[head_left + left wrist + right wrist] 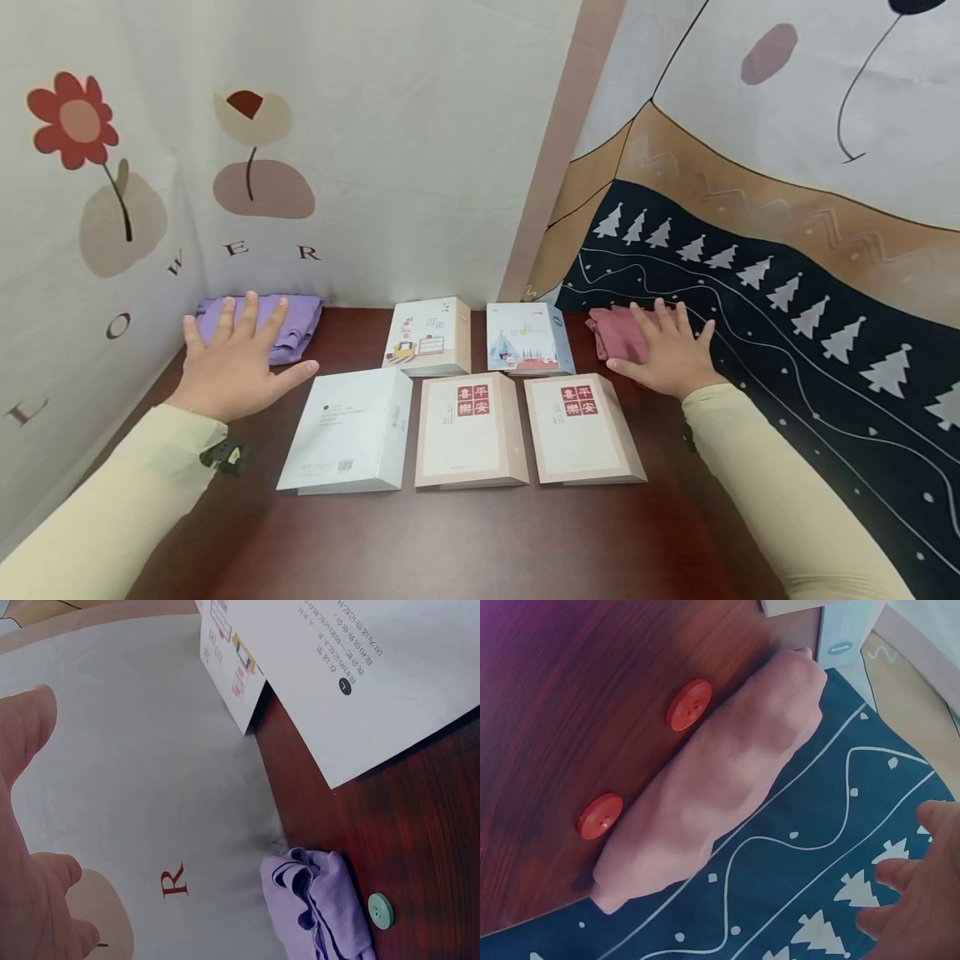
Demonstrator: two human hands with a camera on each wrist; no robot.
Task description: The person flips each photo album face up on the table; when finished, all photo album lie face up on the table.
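My left hand (pixel 236 358) hovers with straight, spread fingers just in front of a folded purple cloth (pixel 288 327) in the table's back left corner. In the left wrist view the purple cloth (pixel 319 900) lies against the backdrop with a green button (pixel 380 910) beside it, and my fingers (pixel 30 847) hold nothing. My right hand (pixel 667 354), also flat and spread, is next to a rolled pink cloth (pixel 611 332) at the back right. In the right wrist view the pink cloth (pixel 720 787) lies apart from my fingers (pixel 915 900), with two red buttons (pixel 689 704) beside it.
On the dark wooden table (pixel 465 542) lie a white book (pixel 348 429) and two beige books (pixel 468 429) (pixel 581 425); two illustrated books (pixel 427 337) (pixel 528 337) lie behind them. Printed fabric backdrops (pixel 787 275) close in the left, back and right sides.
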